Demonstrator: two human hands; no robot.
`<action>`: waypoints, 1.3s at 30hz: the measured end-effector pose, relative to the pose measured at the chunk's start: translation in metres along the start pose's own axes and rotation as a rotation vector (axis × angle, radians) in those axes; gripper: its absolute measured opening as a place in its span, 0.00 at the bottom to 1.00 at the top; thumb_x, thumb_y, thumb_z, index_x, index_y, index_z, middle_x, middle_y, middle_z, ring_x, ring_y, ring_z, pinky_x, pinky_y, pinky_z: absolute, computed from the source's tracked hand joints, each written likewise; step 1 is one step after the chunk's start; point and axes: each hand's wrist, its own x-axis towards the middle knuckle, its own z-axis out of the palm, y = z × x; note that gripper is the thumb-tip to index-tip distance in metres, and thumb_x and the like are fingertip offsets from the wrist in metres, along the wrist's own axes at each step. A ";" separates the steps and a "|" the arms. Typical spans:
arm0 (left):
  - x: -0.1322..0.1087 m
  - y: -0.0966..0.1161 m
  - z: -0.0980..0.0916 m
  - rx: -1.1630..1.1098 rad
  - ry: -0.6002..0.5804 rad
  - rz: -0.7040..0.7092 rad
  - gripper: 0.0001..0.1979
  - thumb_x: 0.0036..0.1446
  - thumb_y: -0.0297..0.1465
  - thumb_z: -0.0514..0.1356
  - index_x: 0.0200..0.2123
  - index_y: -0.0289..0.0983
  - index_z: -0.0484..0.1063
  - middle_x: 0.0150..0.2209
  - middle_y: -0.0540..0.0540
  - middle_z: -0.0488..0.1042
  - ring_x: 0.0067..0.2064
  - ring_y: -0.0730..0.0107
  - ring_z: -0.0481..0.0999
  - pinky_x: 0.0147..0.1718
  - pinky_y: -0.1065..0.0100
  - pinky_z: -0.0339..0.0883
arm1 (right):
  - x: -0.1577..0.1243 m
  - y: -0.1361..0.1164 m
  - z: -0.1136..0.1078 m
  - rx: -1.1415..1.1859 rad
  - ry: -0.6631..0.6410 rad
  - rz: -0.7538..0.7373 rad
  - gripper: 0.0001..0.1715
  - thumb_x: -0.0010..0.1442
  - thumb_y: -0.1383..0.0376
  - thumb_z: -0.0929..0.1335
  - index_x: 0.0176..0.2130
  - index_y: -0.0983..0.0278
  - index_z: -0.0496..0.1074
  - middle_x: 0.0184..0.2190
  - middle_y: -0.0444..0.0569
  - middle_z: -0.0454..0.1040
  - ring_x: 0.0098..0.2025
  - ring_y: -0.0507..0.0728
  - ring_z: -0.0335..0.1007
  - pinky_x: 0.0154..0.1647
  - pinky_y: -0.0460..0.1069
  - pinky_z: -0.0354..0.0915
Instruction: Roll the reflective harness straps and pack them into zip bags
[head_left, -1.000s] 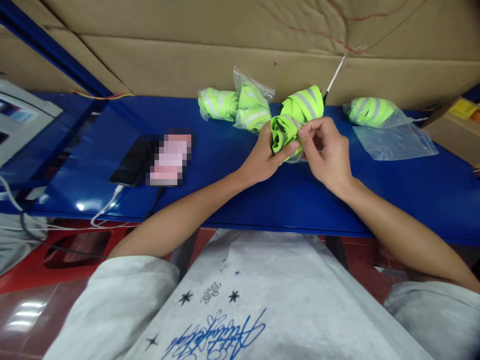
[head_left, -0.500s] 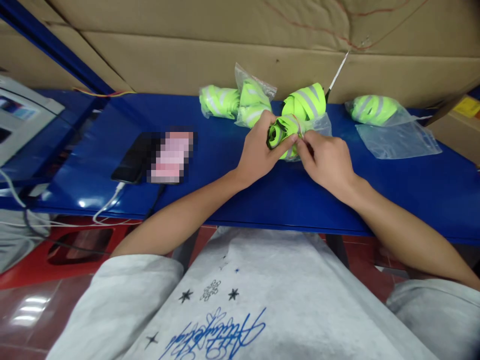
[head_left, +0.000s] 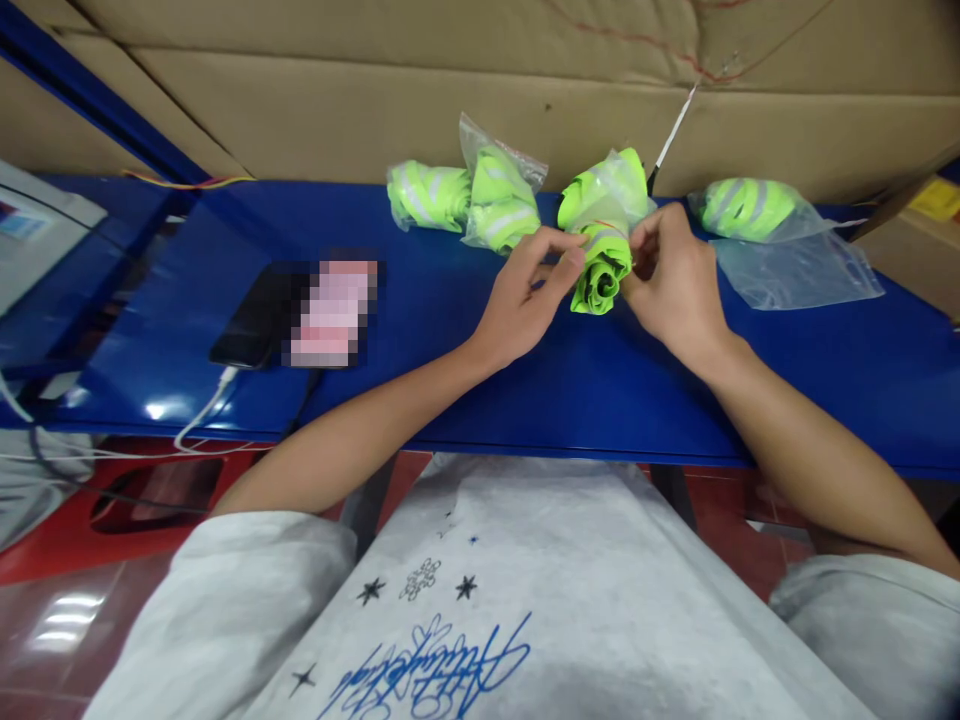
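Between my hands is a fluorescent yellow-green roll of reflective strap (head_left: 602, 275) with grey stripes, its spiral end facing me and a thin reddish band around it. My left hand (head_left: 525, 290) pinches its left edge with thumb and forefinger. On the other side, my right hand (head_left: 679, 290) has its fingers curled against the roll's right edge; its fingertips are partly hidden. Directly behind lies another yellow-green roll (head_left: 592, 195), with clear plastic over part of it. Two bagged rolls, one on its side (head_left: 429, 195) and one more upright (head_left: 501, 200), sit to the left.
On the blue table (head_left: 450, 400), a black phone (head_left: 255, 315) with a white cable lies beside a blurred-out screen (head_left: 334, 315). At right are a bagged roll (head_left: 752, 208) and a clear plastic bag (head_left: 799, 272). Cardboard (head_left: 412, 110) lines the back.
The roll has turned so its spiral end points toward me instead of left. My hands have moved apart to its two sides, and the right hand has shifted slightly up and right.
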 end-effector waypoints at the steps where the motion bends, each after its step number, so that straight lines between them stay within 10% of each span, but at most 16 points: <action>1: 0.000 -0.001 0.000 0.000 0.009 0.009 0.24 0.66 0.57 0.63 0.51 0.45 0.74 0.57 0.45 0.77 0.46 0.64 0.80 0.44 0.60 0.76 | 0.001 0.001 0.000 0.068 -0.003 0.002 0.15 0.62 0.63 0.75 0.41 0.58 0.65 0.32 0.46 0.74 0.30 0.55 0.71 0.36 0.54 0.71; 8: 0.008 -0.008 -0.010 -0.035 0.114 0.023 0.22 0.61 0.53 0.70 0.48 0.44 0.79 0.50 0.46 0.80 0.54 0.60 0.81 0.50 0.61 0.77 | -0.008 -0.010 0.009 0.279 -0.077 -0.004 0.29 0.62 0.44 0.76 0.50 0.58 0.66 0.44 0.50 0.77 0.37 0.56 0.76 0.31 0.52 0.74; 21: 0.002 0.009 -0.005 0.036 0.062 0.154 0.25 0.66 0.54 0.65 0.57 0.45 0.76 0.40 0.46 0.75 0.42 0.64 0.79 0.40 0.63 0.75 | -0.004 0.000 0.009 0.337 -0.090 0.009 0.36 0.64 0.45 0.76 0.63 0.51 0.65 0.56 0.54 0.74 0.44 0.59 0.77 0.36 0.53 0.77; 39: -0.004 0.009 -0.007 0.306 0.052 0.371 0.18 0.73 0.48 0.58 0.53 0.44 0.79 0.42 0.45 0.74 0.42 0.68 0.78 0.40 0.65 0.75 | -0.008 -0.016 0.007 0.279 0.047 -0.015 0.24 0.64 0.45 0.75 0.46 0.55 0.67 0.37 0.47 0.71 0.35 0.56 0.68 0.34 0.53 0.69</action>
